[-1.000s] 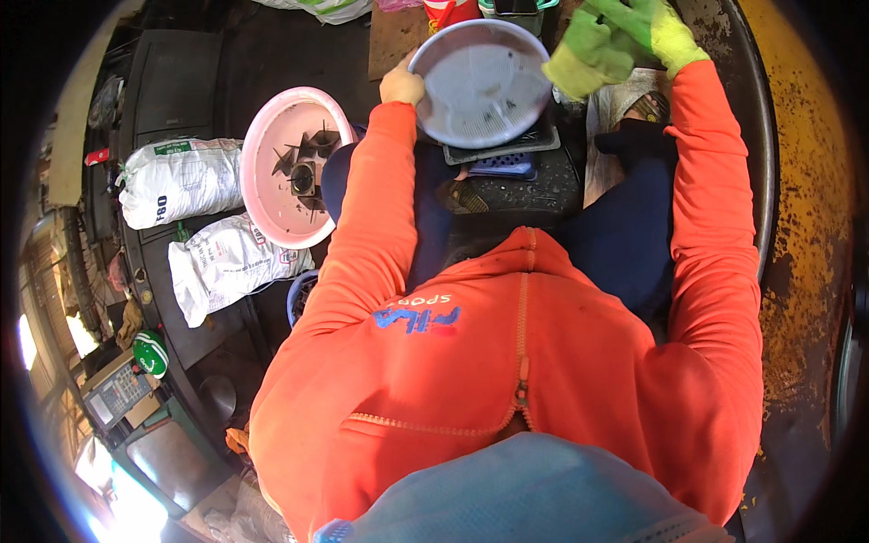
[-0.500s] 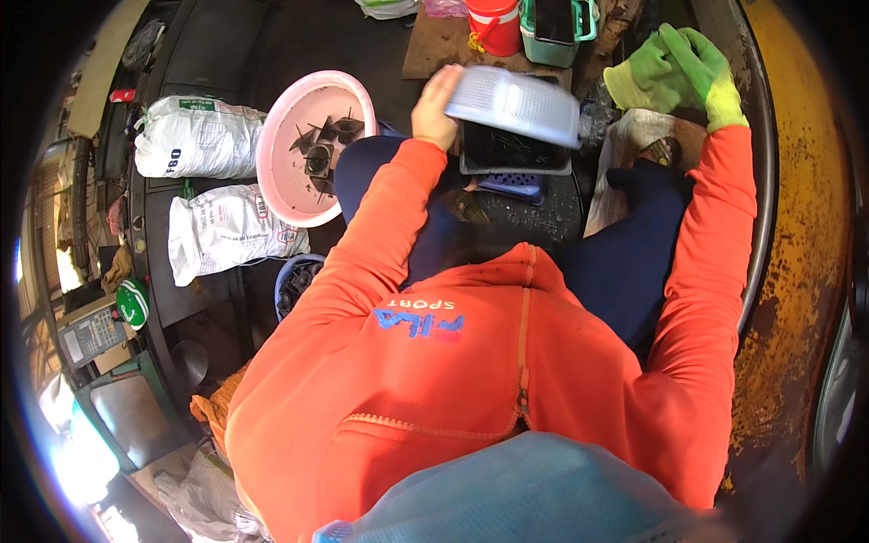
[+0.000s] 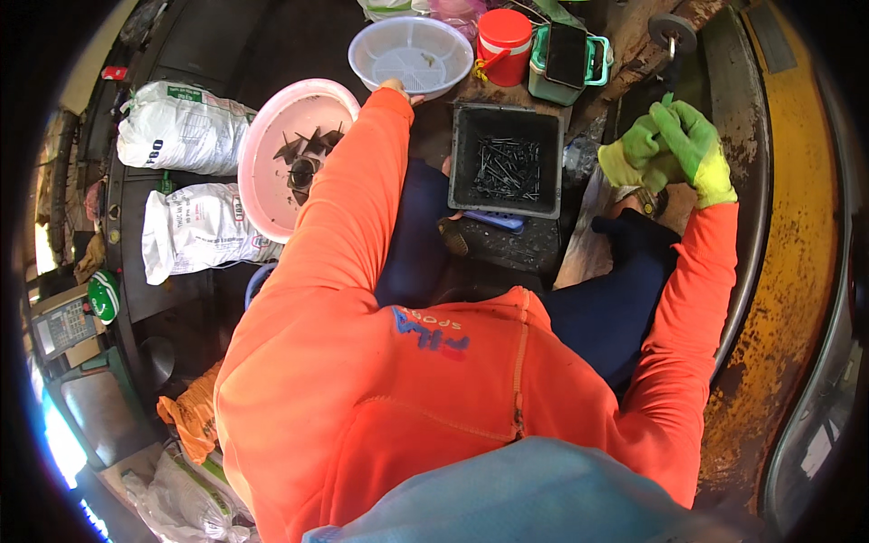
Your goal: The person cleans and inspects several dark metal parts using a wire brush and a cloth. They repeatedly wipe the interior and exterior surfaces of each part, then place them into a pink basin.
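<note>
My bare left hand reaches far forward and grips the near rim of a pale, translucent plastic colander, whose open side faces up. My right hand, in a green and yellow work glove, is closed on a second, matching glove. Left of that glove sits a square black tray with many dark nails in it. By my left arm stands a pink basin containing several dark, pointed metal pieces.
Beyond the tray stand a red lidded container and a teal box with a phone on it. White sacks lie to the left. A rusty yellow metal edge runs along the right.
My left hand has carried the colander from over the black tray to the far left, levelling it. The nails in the tray now show. My right hand still holds the loose glove.
</note>
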Tool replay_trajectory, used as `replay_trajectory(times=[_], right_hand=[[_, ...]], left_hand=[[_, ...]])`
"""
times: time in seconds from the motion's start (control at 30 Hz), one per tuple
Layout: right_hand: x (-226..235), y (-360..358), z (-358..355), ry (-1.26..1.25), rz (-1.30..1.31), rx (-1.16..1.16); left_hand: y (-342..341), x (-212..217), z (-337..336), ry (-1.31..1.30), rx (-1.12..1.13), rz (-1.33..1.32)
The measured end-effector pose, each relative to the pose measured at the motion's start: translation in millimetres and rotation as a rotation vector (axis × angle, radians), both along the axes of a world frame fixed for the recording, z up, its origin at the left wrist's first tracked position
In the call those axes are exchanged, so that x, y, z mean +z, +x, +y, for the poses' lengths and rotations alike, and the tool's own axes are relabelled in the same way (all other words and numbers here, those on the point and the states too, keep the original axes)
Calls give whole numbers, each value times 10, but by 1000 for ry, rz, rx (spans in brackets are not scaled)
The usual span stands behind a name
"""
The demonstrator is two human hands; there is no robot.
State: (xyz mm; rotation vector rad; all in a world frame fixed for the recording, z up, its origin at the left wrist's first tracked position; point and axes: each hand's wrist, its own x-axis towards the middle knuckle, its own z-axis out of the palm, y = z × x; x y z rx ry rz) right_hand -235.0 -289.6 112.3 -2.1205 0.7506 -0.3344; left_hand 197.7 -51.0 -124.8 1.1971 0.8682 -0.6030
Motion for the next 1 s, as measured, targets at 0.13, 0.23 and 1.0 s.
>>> replay_trajectory(times=[0.13, 0.23, 1.0], right_hand=[[7, 74, 42, 21, 119, 38], [-30, 154, 85, -13, 113, 120], [-2726, 545, -121, -120, 412, -278]], left_hand=[[147, -625, -22, -74, -159, -21], [170, -815, -68, -35, -249, -60], [-1518, 1273, 337, 65, -980, -1010]])
